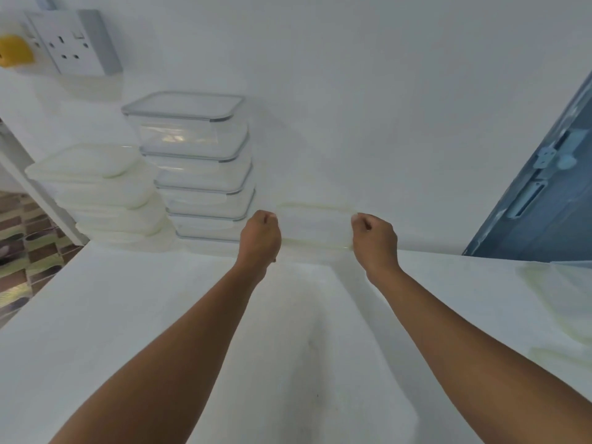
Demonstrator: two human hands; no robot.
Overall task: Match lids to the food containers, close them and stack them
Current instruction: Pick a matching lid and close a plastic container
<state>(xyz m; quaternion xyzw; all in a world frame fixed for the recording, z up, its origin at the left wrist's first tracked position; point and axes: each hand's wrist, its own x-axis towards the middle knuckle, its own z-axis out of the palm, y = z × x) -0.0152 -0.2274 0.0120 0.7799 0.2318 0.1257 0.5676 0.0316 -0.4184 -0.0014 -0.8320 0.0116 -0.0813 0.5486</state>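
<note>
The white table (160,315) runs from the person out to the wall, and both hands reach to its far edge. Left of the left hand's fingers and beyond them stand two finished stacks: the clear stack (198,165) of grey-rimmed lidded boxes, just beside those fingers, and the milky stack (105,193) further left. Well to the right of the right hand's fingers and nearer the person lie loose pale lids (557,299) at the frame's edge. The piece in play, a translucent container (315,225), sits directly between the two sets of fingers, its long axis running left to right from one hand to the other, so neither hand is nearer. It is so faint against the wall that I cannot tell if its lid is fully seated. The left hand (261,233) and the right hand (373,238) each meet one short end. Both have their fingers (266,216) curled tight into the palm, thumbs tucked, seemingly gripping the ends. My guess is that it goes left next, toward the stacks, which favours carrying it level.
</note>
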